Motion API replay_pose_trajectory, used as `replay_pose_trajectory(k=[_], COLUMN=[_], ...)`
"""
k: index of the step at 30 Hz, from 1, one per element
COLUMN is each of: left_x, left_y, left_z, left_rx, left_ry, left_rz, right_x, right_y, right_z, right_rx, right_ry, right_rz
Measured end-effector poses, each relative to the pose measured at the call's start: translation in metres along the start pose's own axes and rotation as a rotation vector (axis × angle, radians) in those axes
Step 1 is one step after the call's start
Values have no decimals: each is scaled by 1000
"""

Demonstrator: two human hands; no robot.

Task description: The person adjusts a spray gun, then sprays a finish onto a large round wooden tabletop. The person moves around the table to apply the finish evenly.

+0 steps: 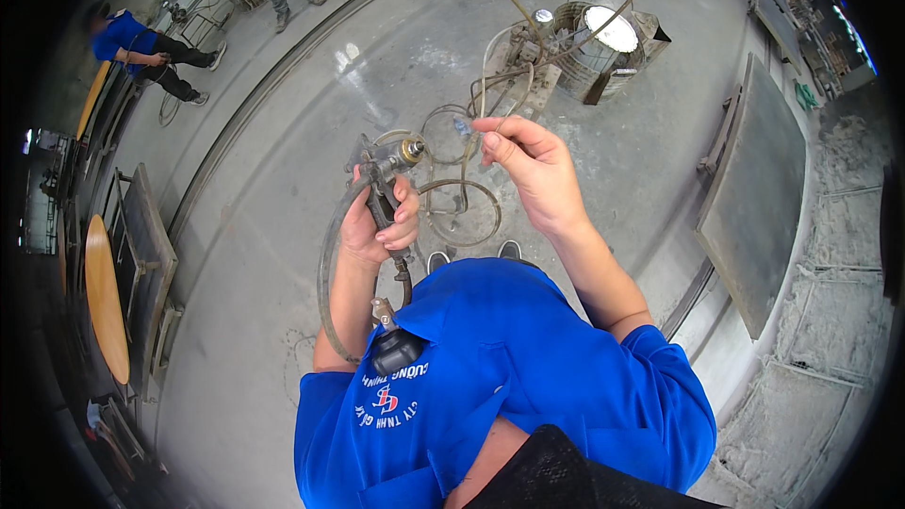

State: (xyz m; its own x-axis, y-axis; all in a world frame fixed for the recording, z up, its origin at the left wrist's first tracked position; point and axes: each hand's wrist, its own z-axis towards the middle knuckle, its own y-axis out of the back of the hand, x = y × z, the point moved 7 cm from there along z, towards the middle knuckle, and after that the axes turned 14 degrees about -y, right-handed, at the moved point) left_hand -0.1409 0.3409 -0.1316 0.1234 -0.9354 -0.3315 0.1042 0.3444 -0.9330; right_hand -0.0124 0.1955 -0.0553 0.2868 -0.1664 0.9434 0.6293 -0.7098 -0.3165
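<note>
My left hand [401, 217] is wrapped round the handle of a metal spray gun [379, 170], held up in front of my chest. The gun's brass-coloured nozzle [412, 150] points to the right. A clear hose [325, 273] curves down from it past my left forearm, and a fitting with a dark round part [396, 351] hangs below the handle. To the right of the nozzle and apart from it, my right hand [535, 170] is raised with thumb and fingers drawn together. Anything between those fingertips is too small to make out.
Coiled hoses [471, 212] lie on the grey floor ahead, leading to a pump [528, 47] beside a bucket [608, 33] of white liquid. A flat panel stand [764, 198] is at right; another [146, 254] and an oval wooden board [106, 297] stand left. Two people are at far left.
</note>
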Motion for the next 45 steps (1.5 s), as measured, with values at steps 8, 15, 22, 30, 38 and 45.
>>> replay_pose_trajectory(k=[8, 15, 22, 30, 38, 45], left_x=[-2, -6, -4, -4, -4, -4], left_y=[-12, -23, -27, -29, -28, -27], left_z=[4, 7, 11, 14, 13, 12], left_rx=[113, 174, 201, 206, 238, 243], left_ry=[-56, -93, -105, -103, -82, -68], left_rz=[-82, -80, -92, -85, -116, -130], right_x=[20, 42, 50, 48, 49, 45], right_y=[-21, -52, -66, -67, -66, -68], right_z=[0, 0, -2, 1, -5, -2], right_rx=[22, 69, 117, 108, 51, 65], right_ry=[78, 250, 370, 395, 457, 469], right_rz=[-50, -136, -221, -277, -172, -209])
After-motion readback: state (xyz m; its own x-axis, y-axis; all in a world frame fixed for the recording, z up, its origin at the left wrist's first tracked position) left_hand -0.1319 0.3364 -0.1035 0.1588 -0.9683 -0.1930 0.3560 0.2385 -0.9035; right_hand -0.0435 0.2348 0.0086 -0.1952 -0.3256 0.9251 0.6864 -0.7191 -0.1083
